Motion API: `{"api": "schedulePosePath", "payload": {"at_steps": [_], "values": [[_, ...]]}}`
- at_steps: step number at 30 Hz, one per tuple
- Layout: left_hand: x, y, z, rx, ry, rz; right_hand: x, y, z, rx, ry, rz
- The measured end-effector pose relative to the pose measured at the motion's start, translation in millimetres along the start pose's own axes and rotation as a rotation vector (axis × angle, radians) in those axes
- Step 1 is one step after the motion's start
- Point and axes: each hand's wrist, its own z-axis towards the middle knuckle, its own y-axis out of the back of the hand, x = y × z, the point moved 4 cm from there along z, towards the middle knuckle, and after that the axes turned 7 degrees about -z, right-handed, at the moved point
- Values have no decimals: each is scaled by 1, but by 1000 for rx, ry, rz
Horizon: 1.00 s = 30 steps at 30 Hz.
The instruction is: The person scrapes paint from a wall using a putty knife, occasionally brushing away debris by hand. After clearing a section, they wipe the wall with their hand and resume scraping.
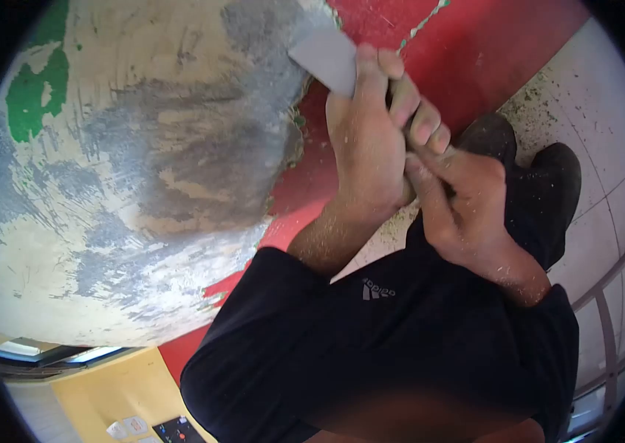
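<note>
A paint scraper (325, 59) with a flat grey blade lies against the wall at the edge of the red paint (468, 44). My left hand (371, 140) is closed around it just behind the blade, thumb laid along it. Lower and to the right, my right hand (468, 199) is closed at the handle end, close against the left hand's fingers. The handle is mostly hidden by both hands. Left of the blade, the scraped wall (202, 140) shows grey and beige patches, with a ragged edge where it meets the red. Pale specks dot my hands and forearms.
A green paint patch (35, 96) remains at upper left. Paint flakes (538, 100) litter the tiled floor (586, 214) near my dark shoes (552, 173). A metal frame (608, 332) stands at right. A yellowish panel (106, 387) with papers is at lower left.
</note>
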Motion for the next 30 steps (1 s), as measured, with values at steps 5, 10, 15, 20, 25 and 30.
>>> {"api": "schedulePosePath", "payload": {"at_steps": [5, 10, 15, 20, 25, 30], "values": [[-8, -14, 5, -28, -58, -12, -2, -2, 17, -57, 0, 23], [1, 0, 2, -27, 68, -17, -3, 0, 7, -34, 18, -54], [5, 8, -2, -19, 6, -34, -9, -7, -5, -25, -26, -72], [-13, 0, 22, 56, -76, -34, -8, -17, 23, -129, 137, -34], [1, 15, 0, -25, 97, -6, 4, -8, -1, 30, -14, -113], [-10, -4, 15, 9, -34, -19, 6, -4, 24, -32, -33, -50]]}}
